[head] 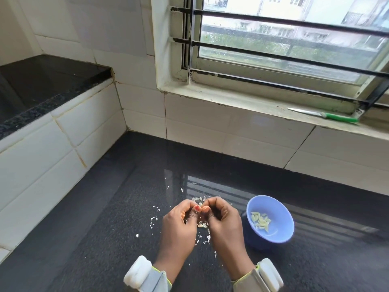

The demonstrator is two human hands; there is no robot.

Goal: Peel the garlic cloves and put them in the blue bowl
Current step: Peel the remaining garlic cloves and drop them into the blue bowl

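Head view, lower centre: left hand (179,226) and right hand (224,223) are curling together — fingertips pinching a garlic clove (202,207), mostly hidden. Peeled cloves (261,221) are lying in the blue bowl (280,234) just right — skins (156,218) littering the counter (105,228).

Head view, looking down, near counter (126,207).

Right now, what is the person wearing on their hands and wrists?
Both hands are bare. The left hand has red polish on its thumbnail. Each wrist carries a white, rounded device strapped over a grey cuff edged in yellow-green; the right hand has a matching one.
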